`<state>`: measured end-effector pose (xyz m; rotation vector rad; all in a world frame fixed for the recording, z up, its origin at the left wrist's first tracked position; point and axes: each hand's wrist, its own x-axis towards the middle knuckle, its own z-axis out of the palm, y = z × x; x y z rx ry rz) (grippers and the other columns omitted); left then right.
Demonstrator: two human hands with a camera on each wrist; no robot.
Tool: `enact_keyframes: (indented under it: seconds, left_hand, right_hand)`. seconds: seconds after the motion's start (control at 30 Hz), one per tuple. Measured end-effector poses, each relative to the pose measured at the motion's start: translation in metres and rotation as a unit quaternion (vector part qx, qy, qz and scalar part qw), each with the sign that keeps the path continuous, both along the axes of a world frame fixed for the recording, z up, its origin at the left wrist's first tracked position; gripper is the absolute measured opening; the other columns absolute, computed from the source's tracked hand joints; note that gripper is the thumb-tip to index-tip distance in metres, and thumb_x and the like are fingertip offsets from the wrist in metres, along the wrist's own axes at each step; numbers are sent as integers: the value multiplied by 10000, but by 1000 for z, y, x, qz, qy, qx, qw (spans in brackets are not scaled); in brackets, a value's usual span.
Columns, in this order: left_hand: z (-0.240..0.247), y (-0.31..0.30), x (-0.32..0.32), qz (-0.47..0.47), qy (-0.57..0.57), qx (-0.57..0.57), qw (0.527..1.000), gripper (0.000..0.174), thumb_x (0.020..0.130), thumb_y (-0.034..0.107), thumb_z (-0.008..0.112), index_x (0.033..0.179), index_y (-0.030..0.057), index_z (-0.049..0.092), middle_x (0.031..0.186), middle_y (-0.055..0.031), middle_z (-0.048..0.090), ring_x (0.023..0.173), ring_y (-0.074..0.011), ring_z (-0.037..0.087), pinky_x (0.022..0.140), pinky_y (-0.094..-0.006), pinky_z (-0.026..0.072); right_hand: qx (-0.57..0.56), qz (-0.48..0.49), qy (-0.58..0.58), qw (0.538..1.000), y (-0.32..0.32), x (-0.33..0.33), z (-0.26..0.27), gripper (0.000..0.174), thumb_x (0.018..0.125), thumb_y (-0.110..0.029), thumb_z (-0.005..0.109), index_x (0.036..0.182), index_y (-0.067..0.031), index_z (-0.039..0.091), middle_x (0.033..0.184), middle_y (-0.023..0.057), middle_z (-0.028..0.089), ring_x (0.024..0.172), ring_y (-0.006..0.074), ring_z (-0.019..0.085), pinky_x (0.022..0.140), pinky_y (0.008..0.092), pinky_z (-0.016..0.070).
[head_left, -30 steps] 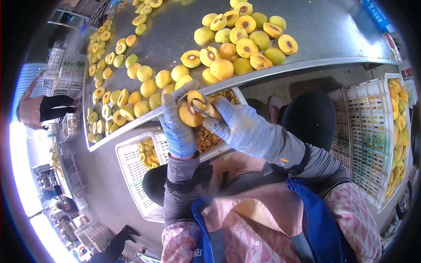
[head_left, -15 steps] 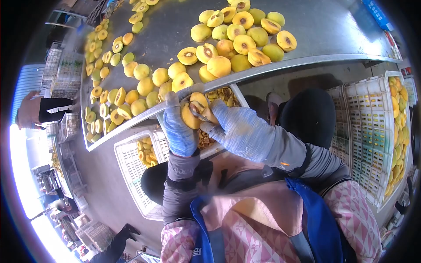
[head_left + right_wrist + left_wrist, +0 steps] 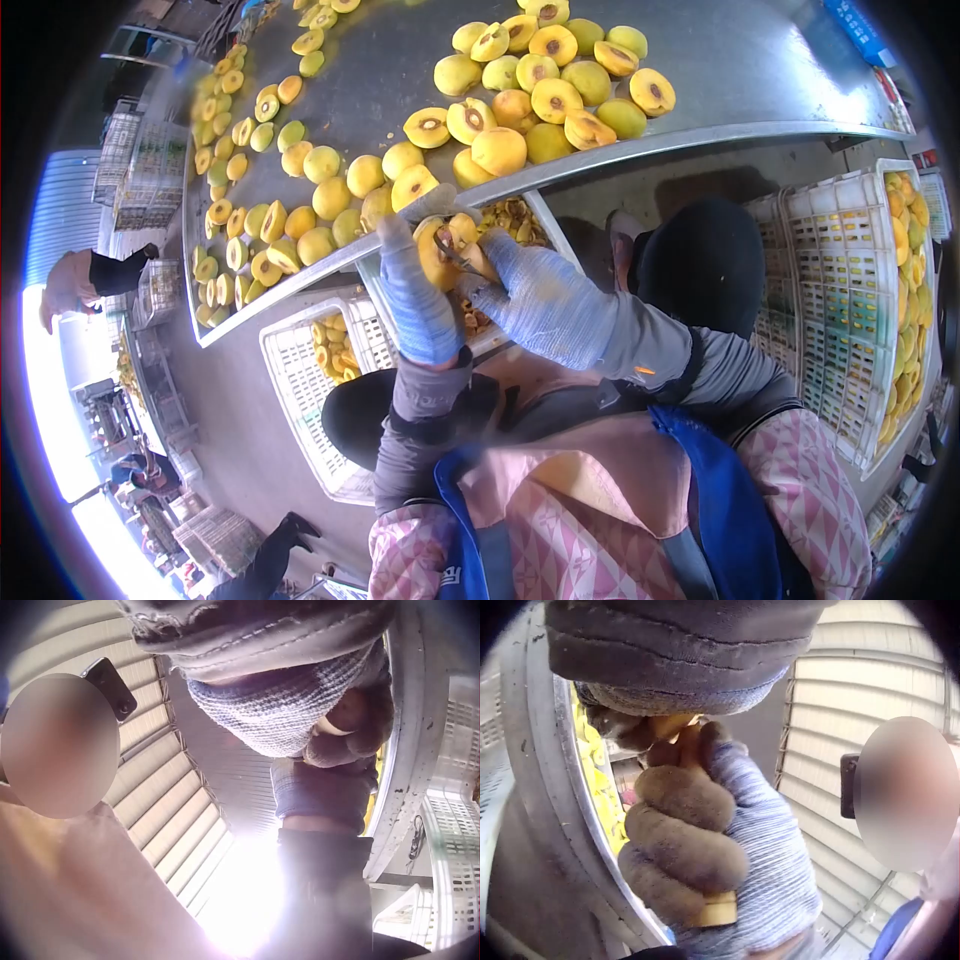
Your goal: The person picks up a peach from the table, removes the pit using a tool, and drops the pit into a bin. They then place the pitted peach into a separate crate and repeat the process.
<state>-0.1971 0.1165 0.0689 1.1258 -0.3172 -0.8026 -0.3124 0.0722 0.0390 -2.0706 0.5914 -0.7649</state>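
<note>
In the head view, my gloved left hand [image 3: 418,305] holds a halved yellow peach [image 3: 430,265] just off the table's near edge, with its cut face up. My gloved right hand [image 3: 555,305] grips a pitting knife, its curved metal blade [image 3: 452,252] at the reddish centre of the peach. The left wrist view shows the right hand's fingers [image 3: 686,851] curled round the knife's pale handle [image 3: 718,910]. From the right wrist, the left hand [image 3: 319,796] appears just below the right one, and the peach is mostly hidden.
Whole and halved peaches [image 3: 500,150] lie on the metal table [image 3: 720,85]. Beneath the hands is a bin of peach scraps [image 3: 515,218]. A white crate [image 3: 295,375] with peach halves stands at left, and filled crates [image 3: 845,290] at right. Another person [image 3: 75,285] is at far left.
The left hand has tilted and its fingers have shifted round the peach. The curved blade has moved within the cut face. The person at far left has changed posture.
</note>
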Motion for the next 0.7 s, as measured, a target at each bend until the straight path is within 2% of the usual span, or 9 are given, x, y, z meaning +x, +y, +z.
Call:
enact_keyframes:
  seconds: [0.1, 0.17, 0.23, 0.27, 0.43, 0.5, 0.53, 0.6, 0.7]
  left_hand:
    - [-16, 6, 12, 11, -1, 26, 1000, 527, 988, 495, 515, 1112, -7, 613, 1031, -108, 650, 933, -206, 640, 840, -325, 537]
    - [-20, 9, 15, 16, 23, 20, 999, 472, 987, 451, 541, 1107, 0, 615, 1023, -106, 648, 930, -195, 640, 822, -319, 539]
    - [-12, 7, 12, 7, 38, 16, 999, 378, 993, 379, 555, 1019, 9, 623, 919, -57, 623, 826, -134, 617, 741, -276, 516]
    - [-9, 7, 11, 7, 38, 16, 999, 378, 993, 379, 555, 1019, 9, 623, 919, -57, 623, 826, -134, 617, 741, -276, 516]
    - [-7, 8, 14, -12, -47, 77, 996, 446, 1007, 395, 526, 979, -27, 666, 894, -86, 677, 801, -147, 635, 725, -272, 513]
    - [-4, 9, 12, -23, -83, 75, 993, 465, 1012, 398, 512, 988, -37, 674, 903, -93, 689, 810, -145, 636, 727, -268, 511]
    - [-3, 10, 12, -32, -118, 73, 990, 484, 1017, 401, 498, 997, -47, 683, 913, -99, 701, 818, -143, 638, 730, -264, 510]
    - [-4, 9, 11, -24, -155, 77, 985, 491, 1017, 403, 491, 1006, -48, 684, 915, -99, 704, 823, -141, 637, 738, -269, 509]
    - [-6, 10, 11, -17, -215, 76, 973, 490, 1015, 402, 486, 1021, -45, 686, 919, -98, 707, 832, -142, 637, 754, -281, 508]
  right_hand:
    - [-13, 31, 2, 999, -1, -3, 6, 349, 936, -330, 633, 1058, -11, 559, 657, 191, 611, 604, 376, 641, 539, 449, 514]
    - [-2, 32, 24, 999, -2, -7, 21, 349, 939, -330, 629, 1062, -12, 557, 656, 184, 615, 600, 372, 642, 535, 442, 517]
    - [7, 33, 44, 998, -2, -8, 25, 348, 941, -330, 625, 1067, -13, 555, 656, 178, 619, 596, 367, 644, 531, 435, 519]
    - [-22, 37, 57, 997, -3, -9, 24, 346, 943, -331, 621, 1073, -17, 553, 657, 170, 624, 598, 362, 649, 529, 428, 523]
    - [-53, 37, 57, 996, -4, -10, 22, 339, 944, -330, 618, 1091, -33, 548, 667, 158, 643, 610, 359, 662, 533, 429, 533]
    - [40, 73, 95, 992, -7, -11, 29, 351, 945, -320, 616, 1112, -20, 543, 743, 191, 664, 696, 379, 675, 600, 445, 543]
    - [40, 72, 94, 992, -7, -11, 28, 351, 945, -320, 616, 1112, -20, 543, 743, 191, 664, 696, 379, 675, 600, 445, 543]
    - [130, 98, 36, 986, -6, -10, 25, 346, 934, -234, 638, 1176, -1, 554, 968, 224, 649, 866, 392, 658, 746, 433, 541]
    - [173, 133, -22, 976, -8, -8, 18, 315, 957, -276, 600, 1092, 7, 577, 910, 243, 672, 868, 414, 663, 727, 445, 535]
